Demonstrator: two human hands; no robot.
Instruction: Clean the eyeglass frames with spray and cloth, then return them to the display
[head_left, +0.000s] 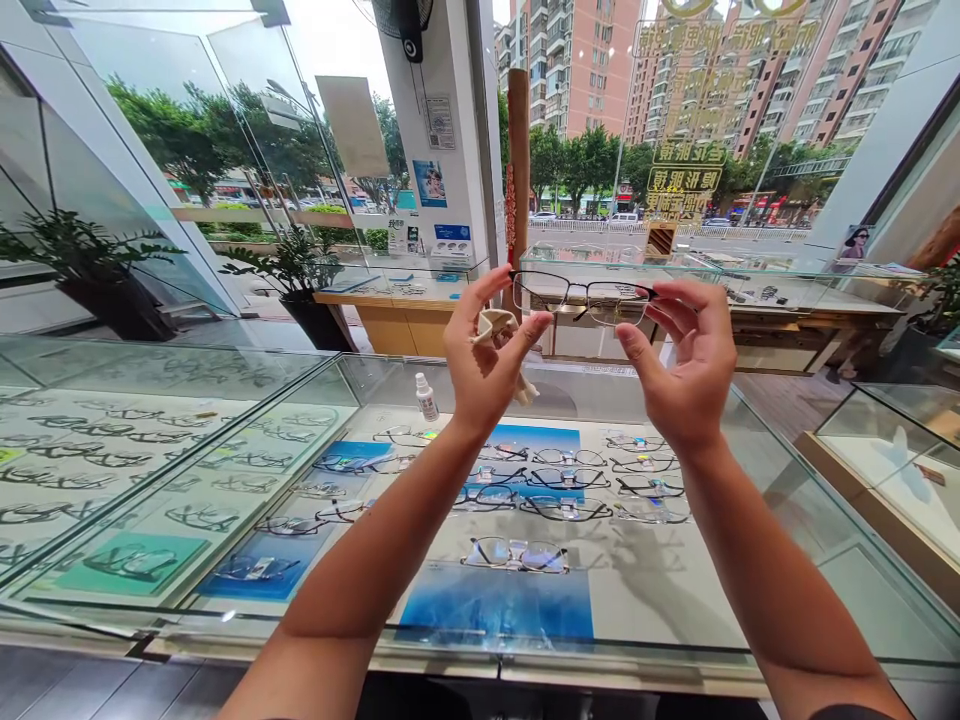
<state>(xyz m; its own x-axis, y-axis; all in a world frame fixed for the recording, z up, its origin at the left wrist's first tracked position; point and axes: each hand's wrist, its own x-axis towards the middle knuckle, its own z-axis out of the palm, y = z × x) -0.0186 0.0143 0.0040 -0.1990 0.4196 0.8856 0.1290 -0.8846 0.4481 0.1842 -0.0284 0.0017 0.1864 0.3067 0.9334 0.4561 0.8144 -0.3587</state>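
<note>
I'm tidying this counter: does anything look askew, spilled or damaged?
Nothing stands out. The left hand, cloth tucked in it, and right hand hold the glasses, with no break visible; the white bottle stands upright on the glass counter, and no spill shows.

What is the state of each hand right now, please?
Left hand: partly curled, holding one side of the eyeglasses and a cloth.
Right hand: partly curled, holding the eyeglasses' other side.

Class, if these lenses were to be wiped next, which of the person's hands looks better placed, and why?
Probably the left hand: the cloth is tucked in it. The right hand shows no cloth; both hold the glasses, one at each side.
</note>
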